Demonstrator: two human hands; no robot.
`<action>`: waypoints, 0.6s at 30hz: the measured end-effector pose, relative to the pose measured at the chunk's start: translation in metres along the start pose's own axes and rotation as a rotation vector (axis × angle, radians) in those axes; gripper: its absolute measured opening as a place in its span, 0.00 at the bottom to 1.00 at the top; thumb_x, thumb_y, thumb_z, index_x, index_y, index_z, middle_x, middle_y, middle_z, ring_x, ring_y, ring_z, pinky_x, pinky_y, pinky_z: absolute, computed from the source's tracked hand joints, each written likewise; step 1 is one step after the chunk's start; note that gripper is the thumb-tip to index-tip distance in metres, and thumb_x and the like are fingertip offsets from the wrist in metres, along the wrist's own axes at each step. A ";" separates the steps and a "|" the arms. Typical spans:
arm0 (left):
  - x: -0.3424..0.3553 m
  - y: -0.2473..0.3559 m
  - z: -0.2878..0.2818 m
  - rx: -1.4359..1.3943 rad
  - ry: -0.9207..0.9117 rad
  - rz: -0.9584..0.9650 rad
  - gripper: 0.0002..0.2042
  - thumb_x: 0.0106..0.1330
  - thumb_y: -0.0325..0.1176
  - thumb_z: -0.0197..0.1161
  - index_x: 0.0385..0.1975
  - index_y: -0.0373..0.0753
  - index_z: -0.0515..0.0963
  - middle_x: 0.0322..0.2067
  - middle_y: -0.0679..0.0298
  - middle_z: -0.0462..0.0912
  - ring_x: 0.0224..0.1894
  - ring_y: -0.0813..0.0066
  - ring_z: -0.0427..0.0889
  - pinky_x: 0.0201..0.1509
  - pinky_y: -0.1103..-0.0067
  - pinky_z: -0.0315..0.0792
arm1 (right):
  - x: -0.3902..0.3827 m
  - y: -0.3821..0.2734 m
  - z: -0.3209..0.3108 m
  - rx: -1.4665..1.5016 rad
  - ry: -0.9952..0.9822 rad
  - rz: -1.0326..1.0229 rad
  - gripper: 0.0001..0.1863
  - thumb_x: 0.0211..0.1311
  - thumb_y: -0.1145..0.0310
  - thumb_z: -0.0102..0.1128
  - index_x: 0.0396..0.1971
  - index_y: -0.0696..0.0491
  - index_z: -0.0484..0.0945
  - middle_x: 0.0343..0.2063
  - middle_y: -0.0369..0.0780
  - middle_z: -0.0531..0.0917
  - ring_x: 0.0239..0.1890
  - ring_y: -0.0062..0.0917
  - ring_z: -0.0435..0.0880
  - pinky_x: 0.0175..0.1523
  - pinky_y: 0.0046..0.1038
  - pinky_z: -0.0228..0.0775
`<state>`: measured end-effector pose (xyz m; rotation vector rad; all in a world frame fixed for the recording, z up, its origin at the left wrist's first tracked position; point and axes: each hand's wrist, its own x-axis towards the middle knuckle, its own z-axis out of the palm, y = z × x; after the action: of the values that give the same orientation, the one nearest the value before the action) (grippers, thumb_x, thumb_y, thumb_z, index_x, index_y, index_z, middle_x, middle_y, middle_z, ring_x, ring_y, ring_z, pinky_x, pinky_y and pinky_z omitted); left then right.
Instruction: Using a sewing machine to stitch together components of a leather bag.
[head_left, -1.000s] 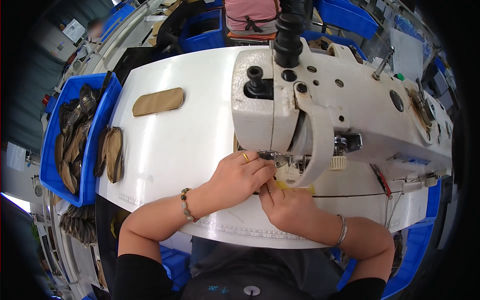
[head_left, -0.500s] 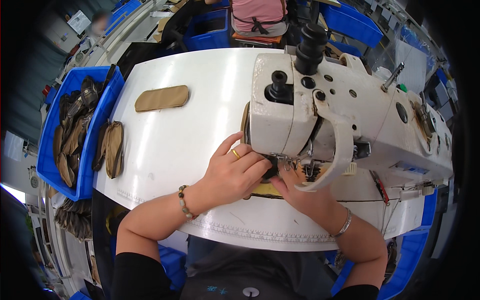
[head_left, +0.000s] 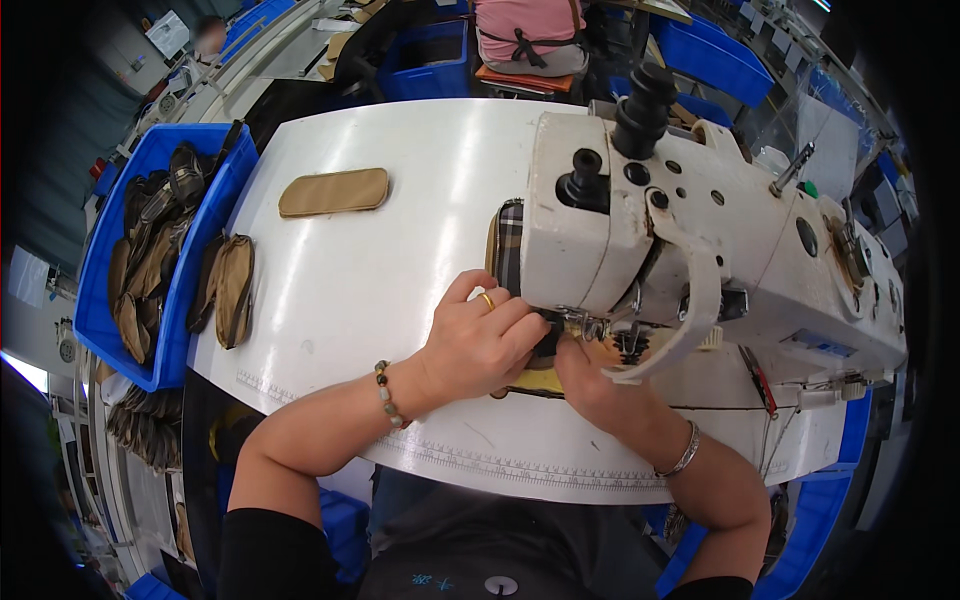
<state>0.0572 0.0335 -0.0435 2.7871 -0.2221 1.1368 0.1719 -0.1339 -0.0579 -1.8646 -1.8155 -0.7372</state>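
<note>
At the white sewing machine (head_left: 575,250), my left hand (head_left: 480,345) has its fingers curled onto a tan-edged fabric piece with plaid lining (head_left: 507,240), near the presser foot (head_left: 590,328). The piece lies left of the machine head and runs partly beneath it, over a yellow plate (head_left: 530,383). My right hand (head_left: 600,385) is beside the left one, under the curved white guard (head_left: 690,320); its fingertips are hidden among the machine parts and fabric.
A tan oblong pad (head_left: 333,190) lies on the white table (head_left: 380,260). A blue bin (head_left: 95,290) of fabric pieces stands left, with more tan pieces (head_left: 232,290) beside it. Red-handled snips (head_left: 760,380) lie right. A person in pink (head_left: 525,30) sits beyond the table.
My right hand has shifted right and further under the machine. More of the plaid-lined piece shows beside the head. The machine appears farther right in view as the camera moved.
</note>
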 end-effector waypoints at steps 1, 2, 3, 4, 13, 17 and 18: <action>0.000 0.000 -0.001 0.016 -0.004 0.017 0.07 0.45 0.29 0.67 0.24 0.45 0.77 0.23 0.71 0.73 0.27 0.75 0.75 0.47 0.71 0.71 | 0.000 -0.001 0.000 0.000 0.001 0.000 0.05 0.48 0.76 0.63 0.22 0.51 0.76 0.20 0.35 0.74 0.20 0.28 0.76 0.26 0.34 0.68; 0.001 0.000 -0.002 0.031 -0.008 0.035 0.08 0.44 0.29 0.67 0.24 0.45 0.76 0.23 0.71 0.73 0.27 0.75 0.75 0.46 0.71 0.71 | -0.001 -0.002 -0.001 0.041 -0.027 0.039 0.05 0.48 0.75 0.64 0.22 0.50 0.76 0.20 0.35 0.74 0.21 0.28 0.76 0.27 0.34 0.69; 0.002 -0.001 -0.004 0.030 -0.007 0.037 0.08 0.44 0.29 0.67 0.24 0.45 0.76 0.23 0.71 0.73 0.27 0.75 0.75 0.46 0.71 0.71 | -0.002 -0.003 -0.001 0.080 -0.056 0.080 0.06 0.48 0.75 0.65 0.22 0.50 0.76 0.20 0.34 0.74 0.21 0.27 0.77 0.27 0.35 0.69; 0.005 -0.001 -0.007 0.061 0.029 0.028 0.10 0.41 0.30 0.68 0.24 0.45 0.75 0.23 0.71 0.73 0.27 0.75 0.75 0.46 0.72 0.71 | -0.004 -0.003 -0.001 0.078 -0.055 0.081 0.06 0.48 0.75 0.65 0.22 0.50 0.76 0.20 0.34 0.74 0.21 0.27 0.77 0.27 0.35 0.69; 0.003 -0.006 -0.043 0.032 -0.333 -0.412 0.26 0.46 0.60 0.76 0.24 0.43 0.76 0.25 0.68 0.79 0.31 0.70 0.79 0.41 0.73 0.71 | -0.011 0.002 0.006 0.117 0.009 0.154 0.10 0.46 0.67 0.74 0.30 0.50 0.84 0.21 0.33 0.84 0.20 0.28 0.85 0.23 0.31 0.75; 0.009 -0.005 -0.039 -0.079 -0.111 -0.227 0.26 0.49 0.61 0.75 0.26 0.41 0.81 0.31 0.66 0.85 0.34 0.68 0.81 0.45 0.73 0.72 | -0.008 0.002 0.003 0.110 0.003 0.163 0.11 0.44 0.67 0.74 0.30 0.49 0.84 0.24 0.34 0.85 0.22 0.29 0.86 0.24 0.31 0.76; 0.008 -0.006 -0.035 -0.077 -0.111 -0.227 0.26 0.49 0.61 0.75 0.26 0.41 0.81 0.31 0.66 0.85 0.34 0.68 0.81 0.45 0.73 0.72 | -0.007 0.002 0.003 0.117 0.002 0.163 0.11 0.43 0.66 0.74 0.29 0.50 0.84 0.24 0.35 0.85 0.22 0.29 0.86 0.24 0.30 0.76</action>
<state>0.0401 0.0446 -0.0130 2.7246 0.0398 0.9033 0.1741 -0.1373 -0.0649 -1.9060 -1.6448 -0.5625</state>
